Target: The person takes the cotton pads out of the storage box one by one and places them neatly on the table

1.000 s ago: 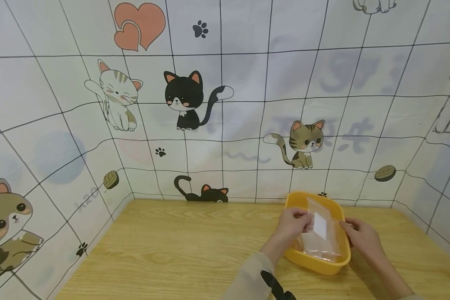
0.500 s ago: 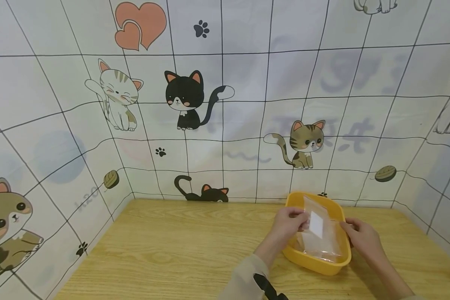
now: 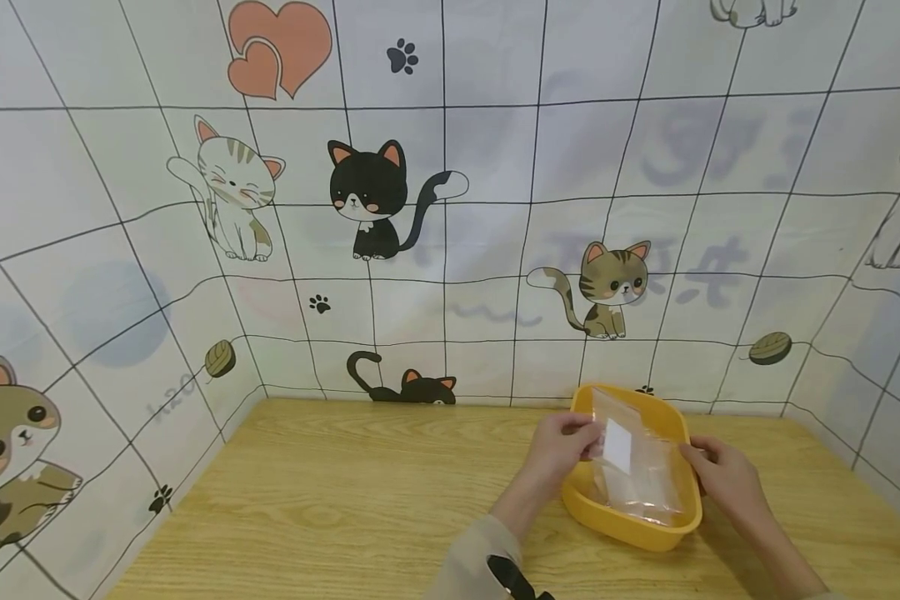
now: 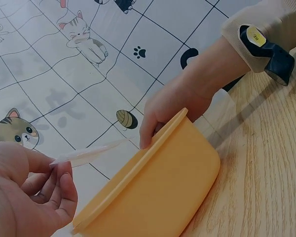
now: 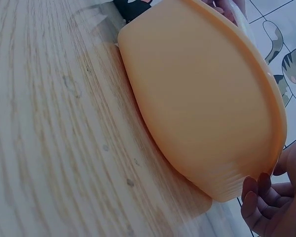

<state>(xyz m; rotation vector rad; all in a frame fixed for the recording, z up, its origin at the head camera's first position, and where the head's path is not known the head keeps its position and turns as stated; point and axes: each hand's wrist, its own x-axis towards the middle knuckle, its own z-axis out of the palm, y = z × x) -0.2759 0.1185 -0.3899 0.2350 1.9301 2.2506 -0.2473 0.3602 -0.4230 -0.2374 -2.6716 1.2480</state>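
Note:
A yellow plastic bin (image 3: 630,531) stands on the right part of the table, clear plastic bags (image 3: 656,483) lying inside it. Over its left side, my left hand (image 3: 555,450) pinches the edge of a clear plastic bag with a white label (image 3: 617,447). In the left wrist view that pinched bag (image 4: 91,154) appears thin and edge-on, level with the bin's rim. My right hand (image 3: 727,479) grips the bin's right rim. From the right wrist view, its fingers (image 5: 264,185) curl against the outer wall, near the rim. What is inside the bags is unclear.
The light wood table (image 3: 360,492) extends to the left of the bin. Behind it hangs a white grid-patterned sheet (image 3: 487,250) with cartoon cats, close to the bin's far end. More of the sheet closes off both sides.
My left hand has moved left, drawing the labelled bag toward the bin's left side and off the bags beneath. The right hand and the bin have stayed in place.

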